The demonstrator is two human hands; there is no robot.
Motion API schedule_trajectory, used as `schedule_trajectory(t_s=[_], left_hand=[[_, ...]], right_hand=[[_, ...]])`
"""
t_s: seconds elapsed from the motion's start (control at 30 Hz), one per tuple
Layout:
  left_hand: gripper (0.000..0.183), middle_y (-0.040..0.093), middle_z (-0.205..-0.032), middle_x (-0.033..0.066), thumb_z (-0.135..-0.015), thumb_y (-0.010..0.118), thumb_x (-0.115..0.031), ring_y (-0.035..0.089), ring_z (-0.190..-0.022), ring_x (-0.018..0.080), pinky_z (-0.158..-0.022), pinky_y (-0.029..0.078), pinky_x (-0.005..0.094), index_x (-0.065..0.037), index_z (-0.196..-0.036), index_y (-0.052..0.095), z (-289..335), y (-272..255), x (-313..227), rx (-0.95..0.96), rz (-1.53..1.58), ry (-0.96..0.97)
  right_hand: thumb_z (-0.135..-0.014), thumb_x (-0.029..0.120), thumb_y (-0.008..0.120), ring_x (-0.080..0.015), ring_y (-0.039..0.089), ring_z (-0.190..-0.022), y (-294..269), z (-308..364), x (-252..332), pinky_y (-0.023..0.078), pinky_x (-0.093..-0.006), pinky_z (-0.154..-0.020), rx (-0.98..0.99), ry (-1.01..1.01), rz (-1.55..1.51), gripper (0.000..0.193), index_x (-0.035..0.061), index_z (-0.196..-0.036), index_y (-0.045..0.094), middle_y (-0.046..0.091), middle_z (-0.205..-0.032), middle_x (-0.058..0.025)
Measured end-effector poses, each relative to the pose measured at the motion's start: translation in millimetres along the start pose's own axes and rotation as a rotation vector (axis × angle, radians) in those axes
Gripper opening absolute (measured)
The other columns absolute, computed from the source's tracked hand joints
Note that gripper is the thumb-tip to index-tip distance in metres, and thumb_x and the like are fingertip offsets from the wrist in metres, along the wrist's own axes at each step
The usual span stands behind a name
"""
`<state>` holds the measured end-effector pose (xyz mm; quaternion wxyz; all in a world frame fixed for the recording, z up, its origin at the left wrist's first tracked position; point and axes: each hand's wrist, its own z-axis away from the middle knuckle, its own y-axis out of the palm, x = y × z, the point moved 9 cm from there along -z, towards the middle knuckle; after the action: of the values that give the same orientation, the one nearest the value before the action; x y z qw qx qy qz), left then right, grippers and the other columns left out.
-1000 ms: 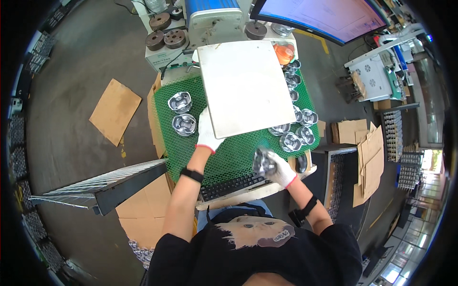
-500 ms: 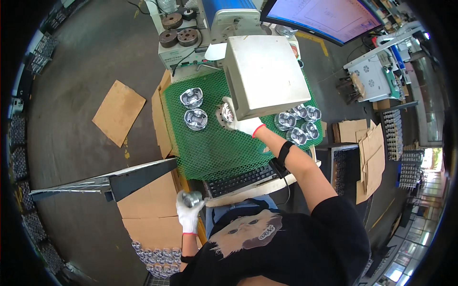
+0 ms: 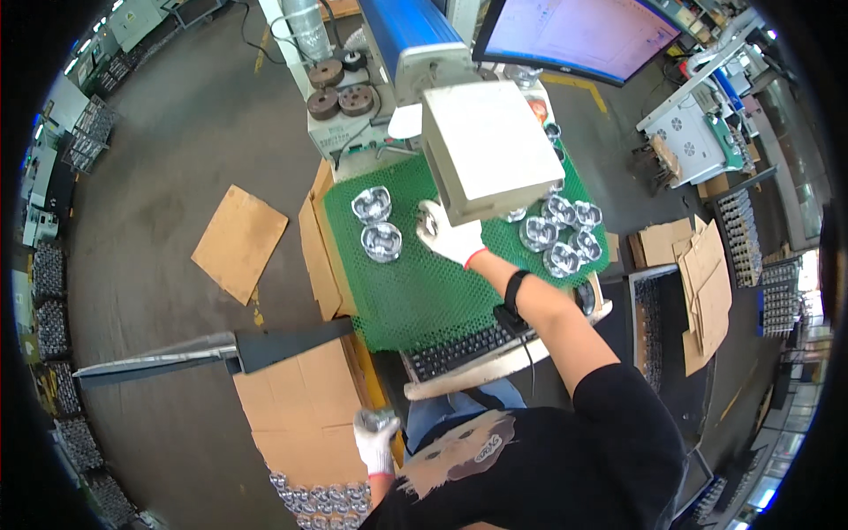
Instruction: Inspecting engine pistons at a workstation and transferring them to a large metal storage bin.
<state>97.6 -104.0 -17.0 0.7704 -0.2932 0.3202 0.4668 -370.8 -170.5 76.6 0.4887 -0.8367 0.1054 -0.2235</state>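
So, two shiny metal pistons were being handled at once. One (image 3: 429, 219) was grasped in the curled fingers of the right hand (image 3: 452, 237), over the green mat (image 3: 411, 300) and just left of the white boxy housing (image 3: 499, 150). It was half covered by the glove, so which way its open end and long axis pointed couldn't really be told, nor whether the mat was touched.

The other piston (image 3: 378, 419) was gripped by the left hand (image 3: 374, 443), low down beside the bench (image 3: 450, 386) and above some cardboard (image 3: 300, 406). Its outline was blurry, so its direction couldn't be made out either.

Easier to read: the pair of pistons (image 3: 382, 242) left on the mat. Both were stood upright, hollow ends up, so their axes ran pretty much vertical. More of the same were clustered (image 3: 560, 237) on the right.

Texture-wise, bright, smooth metal with round rims and scooped insides was seen on the pistons, an open mesh weave on the mat, and white knit with red cuffs on both gloves. The housing was flat-topped and matte, the cardboard plain brown and creased.
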Motion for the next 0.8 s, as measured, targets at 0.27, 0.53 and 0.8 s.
schedule_trajectory(t_s=[0.27,0.53,0.8], left_hand=[[0.09,0.056,-0.111,0.0181,-0.055,0.085,-0.023,0.059,-0.103,0.0349,-0.088,0.05,0.0438,-0.01,-0.136,0.048,13,75,-150,-0.021,-0.667,0.642],[0.095,0.054,-0.119,0.0204,-0.054,0.085,-0.019,0.059,-0.104,0.0376,-0.088,0.052,0.0453,-0.009,-0.139,0.044,30,95,-202,0.008,-0.73,0.875],[0.1,0.05,-0.128,0.0194,-0.058,0.086,-0.019,0.055,-0.114,0.0362,-0.093,0.05,0.0435,-0.006,-0.144,0.038,16,107,-170,0.186,-0.544,0.704]], right_hand=[[-0.067,0.027,0.076,-0.0368,0.057,-0.098,-93,44,31,0.043,-0.0484,-0.088,-0.133,0.033,-0.025,0.051,0.0087,-0.111,0.058,0.058,-0.109,-0.019],[-0.07,0.025,0.073,-0.0334,0.058,-0.103,-85,179,31,0.047,-0.0431,-0.088,0.196,0.155,-0.144,0.054,0.007,-0.119,0.059,0.061,-0.11,-0.0146],[-0.076,0.029,0.069,-0.0352,0.057,-0.11,-88,201,61,0.045,-0.0419,-0.096,0.356,0.303,-0.38,0.053,0.0048,-0.121,0.059,0.062,-0.117,-0.0177]])
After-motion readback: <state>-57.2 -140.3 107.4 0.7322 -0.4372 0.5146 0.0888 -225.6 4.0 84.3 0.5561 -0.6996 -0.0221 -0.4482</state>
